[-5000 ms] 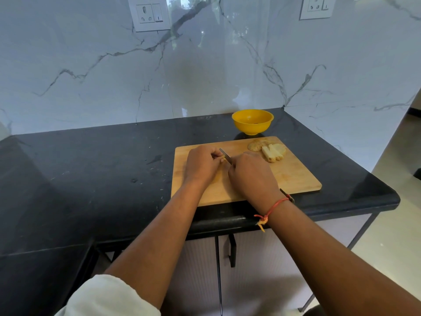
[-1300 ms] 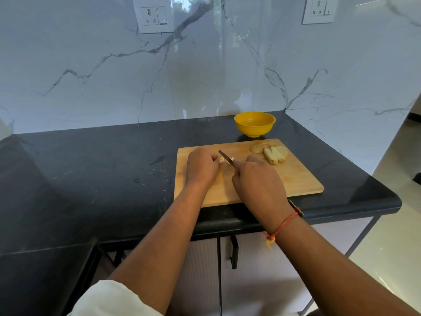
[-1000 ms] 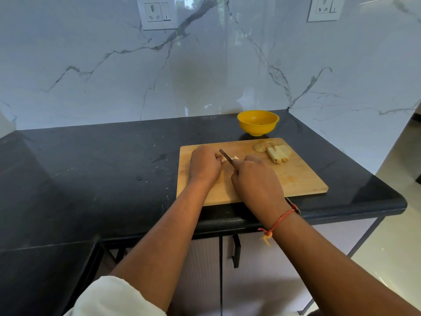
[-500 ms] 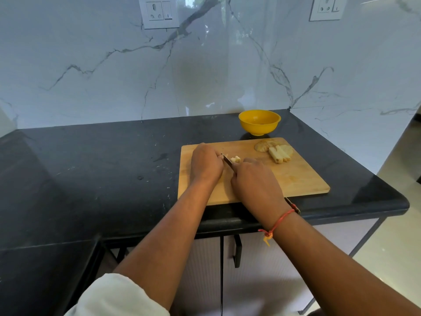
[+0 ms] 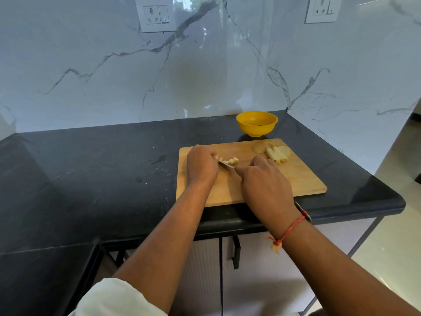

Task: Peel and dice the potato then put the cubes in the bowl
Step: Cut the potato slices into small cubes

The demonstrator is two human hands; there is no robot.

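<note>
A wooden cutting board (image 5: 303,181) lies on the black counter. My left hand (image 5: 201,164) is curled over a piece of potato that it mostly hides. Small pale cubes (image 5: 231,160) lie just right of its fingers. My right hand (image 5: 265,187) grips a knife (image 5: 226,164); the blade lies low across the board, its tip at the left fingers. Potato sticks and slices (image 5: 278,154) wait at the board's far right corner. The yellow bowl (image 5: 257,123) stands behind the board, with nothing visible inside.
The black counter (image 5: 102,179) runs left and meets a marble wall with two sockets (image 5: 156,14). Its front edge is just below the board; the right edge drops to the floor. Cabinet doors with a black handle (image 5: 235,252) sit beneath.
More small cubes have come off the piece beside my left fingers. The knife blade has dropped lower onto the board. My head has moved, shifting the whole view a little.
</note>
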